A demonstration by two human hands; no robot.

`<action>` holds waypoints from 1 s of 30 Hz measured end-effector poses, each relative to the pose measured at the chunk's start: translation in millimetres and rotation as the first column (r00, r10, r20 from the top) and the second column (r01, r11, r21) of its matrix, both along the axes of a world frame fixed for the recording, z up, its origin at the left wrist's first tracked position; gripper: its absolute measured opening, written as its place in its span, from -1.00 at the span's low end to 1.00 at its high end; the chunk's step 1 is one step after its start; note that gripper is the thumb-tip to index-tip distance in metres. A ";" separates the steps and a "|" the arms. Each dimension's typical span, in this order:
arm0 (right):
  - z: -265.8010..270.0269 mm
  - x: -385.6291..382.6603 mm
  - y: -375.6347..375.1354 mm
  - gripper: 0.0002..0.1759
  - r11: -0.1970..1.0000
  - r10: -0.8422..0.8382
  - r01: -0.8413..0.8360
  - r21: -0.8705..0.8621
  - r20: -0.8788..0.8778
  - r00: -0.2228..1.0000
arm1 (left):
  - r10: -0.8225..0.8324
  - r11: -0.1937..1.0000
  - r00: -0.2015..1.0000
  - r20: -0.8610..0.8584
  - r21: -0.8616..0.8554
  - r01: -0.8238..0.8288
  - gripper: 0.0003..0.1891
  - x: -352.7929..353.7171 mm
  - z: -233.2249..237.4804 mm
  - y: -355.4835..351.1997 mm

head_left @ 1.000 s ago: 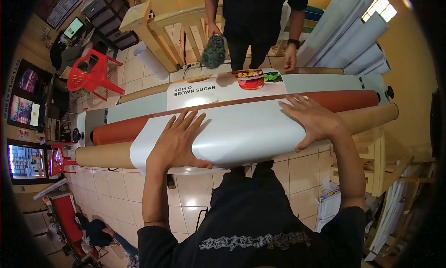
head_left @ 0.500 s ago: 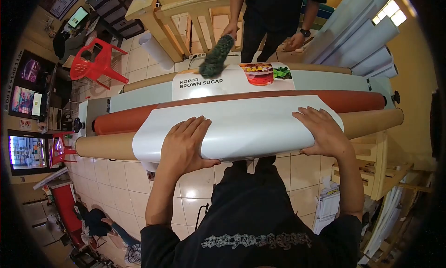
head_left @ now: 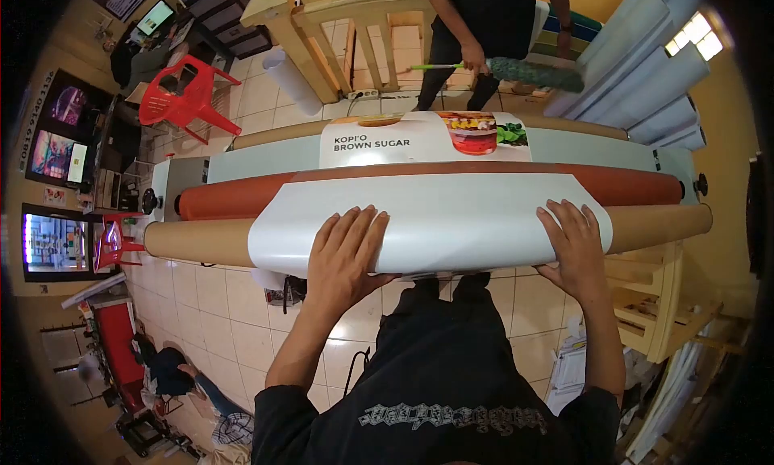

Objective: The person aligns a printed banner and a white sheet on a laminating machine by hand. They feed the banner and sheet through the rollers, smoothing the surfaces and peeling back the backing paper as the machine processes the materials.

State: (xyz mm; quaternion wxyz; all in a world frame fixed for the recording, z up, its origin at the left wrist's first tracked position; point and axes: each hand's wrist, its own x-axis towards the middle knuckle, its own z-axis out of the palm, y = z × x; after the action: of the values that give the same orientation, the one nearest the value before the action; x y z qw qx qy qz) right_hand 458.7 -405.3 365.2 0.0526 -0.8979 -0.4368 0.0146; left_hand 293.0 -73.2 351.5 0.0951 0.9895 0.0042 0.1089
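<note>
A white sheet (head_left: 451, 215) drapes over a brown cardboard tube (head_left: 201, 242) at the front of a roller machine. My left hand (head_left: 343, 259) lies on the left part of the sheet, fingers stretched forward and thumb along the lower front curve. On the right part rests my right hand (head_left: 574, 247), fingers extended and slightly apart, its thumb at the lower edge. Behind the sheet runs a red-orange roller (head_left: 234, 197). Beyond it, a printed sheet (head_left: 427, 148) reading "KOPI'O BROWN SUGAR" with a drink picture lies over the pale machine bed.
Across the machine stands another person (head_left: 492, 22) with a green duster (head_left: 536, 74). Rolls of material (head_left: 653, 86) lean at the right back. A wooden railing (head_left: 339, 30) and red chair (head_left: 189, 98) are at the back left. Another person (head_left: 173, 372) is at lower left.
The other person's duster has lifted off the printed sheet and swung right. My right hand has turned more upright on the sheet. The machine appears slightly further right in view.
</note>
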 end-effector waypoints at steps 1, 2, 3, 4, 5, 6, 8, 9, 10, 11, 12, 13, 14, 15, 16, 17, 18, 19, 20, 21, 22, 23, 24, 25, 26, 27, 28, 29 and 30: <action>-1.2 -1.1 -0.1 0.18 1.000 -0.010 0.009 0.003 0.015 1.000 | 0.008 1.000 1.000 -0.001 0.005 -0.008 0.07 -1.6 -1.4 -0.2; -2.5 -1.9 -0.5 0.19 1.000 -0.019 0.019 0.007 0.030 0.999 | 0.005 1.000 1.000 0.010 0.005 -0.005 0.07 -2.9 -2.8 -0.4; -6.2 -2.8 -2.1 0.19 1.000 -0.013 0.012 0.012 0.029 1.000 | 0.001 1.000 1.000 0.021 0.004 -0.001 0.07 -4.5 -4.2 -0.3; -11.5 -3.6 -4.1 0.20 0.999 -0.016 0.013 0.032 0.070 0.997 | 0.003 1.000 1.000 0.014 0.003 -0.003 0.05 -6.7 -5.2 -0.1; -15.6 -4.5 -5.5 0.20 0.999 -0.019 0.014 0.052 0.110 0.994 | 0.009 1.000 1.000 0.012 0.008 -0.009 0.05 -8.3 -5.7 -0.4; -17.7 -5.8 -6.3 0.20 0.998 -0.014 0.008 0.055 0.107 0.994 | 0.002 1.000 0.999 0.036 0.009 -0.002 -0.02 -10.0 -6.1 -1.1; -21.1 -9.0 -7.7 0.20 0.998 -0.033 0.024 0.063 0.139 0.990 | -0.002 1.000 0.999 0.051 0.024 0.000 -0.13 -13.5 -8.7 -1.9; -23.1 -10.6 -8.1 0.20 0.998 -0.028 0.019 0.065 0.137 0.990 | 0.004 1.000 0.999 0.049 0.026 -0.005 -0.13 -15.0 -11.8 -1.8; -25.3 -12.4 -8.7 0.20 0.997 -0.036 0.023 0.080 0.159 0.987 | 0.005 1.000 0.998 0.061 0.029 -0.007 -0.08 -16.4 -15.5 -1.9; -27.0 -14.0 -9.3 0.20 0.995 -0.046 0.029 0.095 0.181 0.982 | 0.005 0.999 0.997 0.075 0.032 -0.008 -0.04 -17.6 -17.5 -1.9; -28.0 -15.6 -10.0 0.20 0.995 -0.044 0.027 0.095 0.180 0.983 | 0.007 0.999 0.997 0.074 0.032 -0.010 -0.04 -18.6 -17.9 -2.1; -28.8 -17.0 -11.0 0.19 0.994 -0.046 0.028 0.103 0.177 0.983 | 0.010 0.999 0.997 0.070 0.040 -0.013 -0.05 -19.6 -18.4 -2.5; -29.5 -18.5 -12.1 0.18 0.993 -0.049 0.030 0.112 0.174 0.984 | 0.013 0.999 0.998 0.066 0.046 -0.016 -0.06 -20.6 -18.8 -3.0; -31.1 -19.8 -13.4 0.18 0.993 -0.048 0.029 0.110 0.173 0.984 | 0.013 0.999 0.998 0.065 0.045 -0.016 -0.06 -21.7 -19.1 -3.5; -33.1 -21.1 -14.7 0.17 0.994 -0.049 0.030 0.108 0.178 0.983 | 0.016 0.999 0.998 0.061 0.051 -0.019 -0.08 -23.1 -19.3 -3.7; -34.2 -22.2 -16.1 0.16 0.994 -0.050 0.030 0.106 0.183 0.982 | 0.018 0.998 0.998 0.057 0.058 -0.021 -0.09 -24.4 -19.4 -4.0; -34.1 -23.0 -17.8 0.16 0.994 -0.049 0.030 0.105 0.183 0.982 | 0.019 0.998 0.998 0.057 0.057 -0.022 -0.09 -26.1 -19.6 -4.3; -33.5 -23.7 -19.7 0.14 0.995 -0.043 0.026 0.100 0.165 0.985 | 0.017 0.999 0.999 0.042 0.045 -0.019 -0.11 -27.9 -19.7 -4.7; -33.0 -24.9 -21.2 0.12 0.995 -0.037 0.023 0.094 0.147 0.988 | 0.014 0.999 1.000 0.027 0.034 -0.015 -0.14 -29.9 -19.8 -5.3; -32.6 -26.3 -22.2 0.12 0.996 -0.036 0.022 0.092 0.147 0.988 | 0.015 0.999 1.000 0.027 0.032 -0.016 -0.14 -31.4 -19.6 -6.0; -32.3 -27.7 -23.2 0.08 0.995 -0.038 0.025 0.098 0.133 0.990 | 0.017 1.000 0.999 0.029 0.020 -0.018 -0.15 -32.9 -19.1 -6.9; -32.1 -29.5 -24.0 0.05 0.994 -0.040 0.028 0.105 0.117 0.992 | 0.019 1.000 0.999 0.032 0.008 -0.019 -0.17 -34.5 -18.5 -7.4; -30.7 -31.4 -25.1 0.05 0.994 -0.039 0.027 0.104 0.117 0.992 | 0.020 1.000 0.999 0.031 0.007 -0.020 -0.17 -36.5 -18.1 -7.9; -27.7 -33.2 -26.3 -0.01 0.994 -0.036 0.026 0.105 0.098 0.995 | 0.018 1.000 0.999 0.034 -0.007 -0.018 -0.21 -38.5 -17.7 -8.3; -24.3 -33.8 -27.0 -0.08 0.994 -0.032 0.023 0.106 0.079 0.996 | 0.018 1.000 0.999 0.038 -0.021 -0.017 -0.25 -39.4 -16.9 -7.8; -20.7 -33.3 -28.1 -0.08 0.994 -0.028 0.019 0.108 0.077 0.997 | 0.022 1.000 0.999 0.037 -0.019 -0.021 -0.25 -39.2 -13.2 -6.6; -16.7 -32.6 -30.1 -0.19 0.997 -0.013 0.005 0.078 0.099 0.995 | 0.010 0.999 0.999 0.036 -0.039 -0.009 -0.31 -38.9 -7.2 -5.5; -11.9 -31.4 -30.8 -0.30 0.999 0.003 -0.009 0.048 0.118 0.993 | -0.002 0.998 0.999 0.035 -0.058 0.004 -0.38 -38.3 -1.7 -3.6; -6.1 -28.1 -28.6 -0.30 0.999 0.007 -0.013 0.051 0.114 0.993 | 0.002 0.998 1.000 0.031 -0.055 -0.001 -0.38 -36.1 2.0 0.1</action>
State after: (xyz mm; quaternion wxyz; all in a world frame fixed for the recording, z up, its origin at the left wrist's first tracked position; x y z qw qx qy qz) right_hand 430.5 -433.9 359.1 0.0505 -0.8934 -0.4439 -0.0477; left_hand 256.9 -73.1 353.4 0.1224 0.9847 0.0065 0.1241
